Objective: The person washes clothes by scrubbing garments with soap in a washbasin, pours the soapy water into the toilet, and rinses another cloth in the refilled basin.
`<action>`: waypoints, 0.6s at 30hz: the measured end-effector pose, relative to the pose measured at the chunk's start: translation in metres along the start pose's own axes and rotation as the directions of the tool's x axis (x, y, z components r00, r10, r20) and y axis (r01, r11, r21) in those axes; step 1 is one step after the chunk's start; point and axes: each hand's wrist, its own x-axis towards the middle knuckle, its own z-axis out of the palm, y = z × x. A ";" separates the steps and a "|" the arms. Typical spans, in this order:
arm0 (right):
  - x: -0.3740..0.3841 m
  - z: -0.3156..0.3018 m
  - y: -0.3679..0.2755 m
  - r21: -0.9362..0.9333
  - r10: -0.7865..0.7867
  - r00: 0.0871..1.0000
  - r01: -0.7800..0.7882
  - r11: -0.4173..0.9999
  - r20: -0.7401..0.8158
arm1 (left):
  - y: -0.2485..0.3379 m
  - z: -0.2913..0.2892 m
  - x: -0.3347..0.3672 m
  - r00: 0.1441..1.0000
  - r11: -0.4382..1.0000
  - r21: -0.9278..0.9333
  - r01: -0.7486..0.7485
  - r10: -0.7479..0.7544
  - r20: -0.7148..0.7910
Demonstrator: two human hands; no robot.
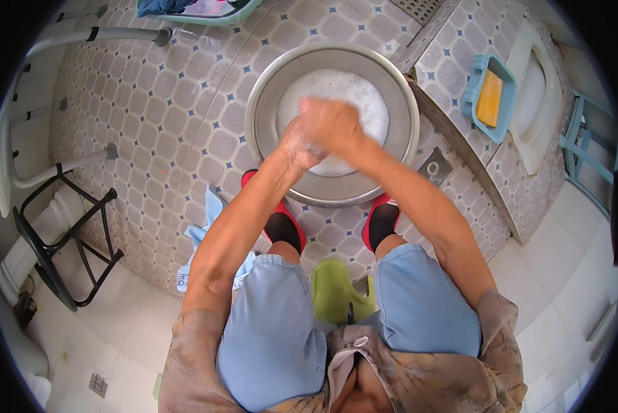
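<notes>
A wide metal basin [257, 124] stands on the tiled floor in front of my feet, with white suds [350, 86] inside it. Over the suds my hands meet, pressed against each other. My right hand [335, 126] lies across my left hand [301, 146] and is smeared by motion. The fingers of both hands are hidden or blurred, and I cannot make out whether any cloth is between them. My left hand and wrist look wet, with some foam on the skin.
On the raised ledge at right, a blue plastic basket [508, 103] holds a yellow-orange bar [489, 100], beside a squat toilet [539, 89]. A light blue cloth [212, 206] lies left of my feet. A black-framed stool [75, 241] stands at left; a pale green tub [216, 19] sits at the back.
</notes>
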 end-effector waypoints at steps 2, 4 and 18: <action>0.006 0.014 0.038 0.017 0.076 0.997 -0.076 0.997 -0.012 | 0.004 -0.022 0.003 0.988 0.991 0.137 -0.003 -0.018 0.153; 0.010 0.014 0.051 0.290 0.217 0.966 -0.250 0.924 0.143 | 0.013 -0.033 0.009 0.954 0.964 0.262 -0.043 -0.038 0.297; -0.022 -0.036 -0.055 0.296 -0.179 0.967 0.227 0.928 -0.179 | -0.008 -0.055 0.027 0.981 0.981 0.036 -0.188 0.187 0.045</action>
